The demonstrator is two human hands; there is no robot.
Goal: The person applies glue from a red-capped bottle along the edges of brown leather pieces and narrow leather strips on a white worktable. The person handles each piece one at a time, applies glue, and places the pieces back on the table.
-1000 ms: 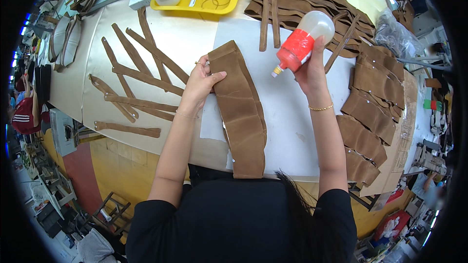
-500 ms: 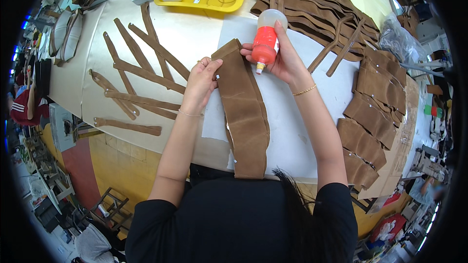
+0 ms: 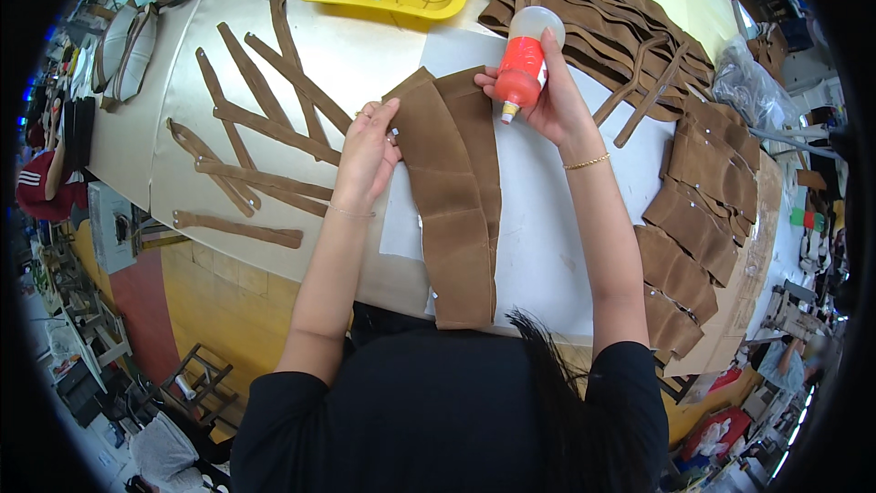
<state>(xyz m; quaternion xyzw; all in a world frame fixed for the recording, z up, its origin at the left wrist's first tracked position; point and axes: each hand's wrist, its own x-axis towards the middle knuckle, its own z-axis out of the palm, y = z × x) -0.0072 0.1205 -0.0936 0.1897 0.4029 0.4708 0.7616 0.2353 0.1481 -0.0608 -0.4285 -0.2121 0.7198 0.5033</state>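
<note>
In the head view, the panel (image 3: pixel 447 201), brown and leather-like, lies near the centre of the frame over the white sheet (image 3: pixel 538 219), its lower end close to the black shirt (image 3: pixel 420 411). Its two layers are spread apart toward the top, the under layer (image 3: pixel 476 114) showing on the right. The left hand (image 3: pixel 368 151) pinches the panel's upper left edge, thumb on top and fingers mostly hidden behind it. The right hand (image 3: pixel 552 114) is wrapped around the bottle (image 3: pixel 522 68), upper centre-right, which is tipped with its nozzle (image 3: pixel 508 114) toward the bottom of the frame; its fingertips reach the under layer's top corner, though whether they grip it I cannot tell. The panel looks light and pliable, with enough body to keep a gentle curve and cross creases; it should bend rather than break, and its surface seems more matt than slippery. A thumb-and-finger pinch at the top corners, one layer each, looks surest. The bottle appears to be thin, squeezable plastic, best held around its red middle with light pressure; how full it is, and so its weight, is unclear.
</note>
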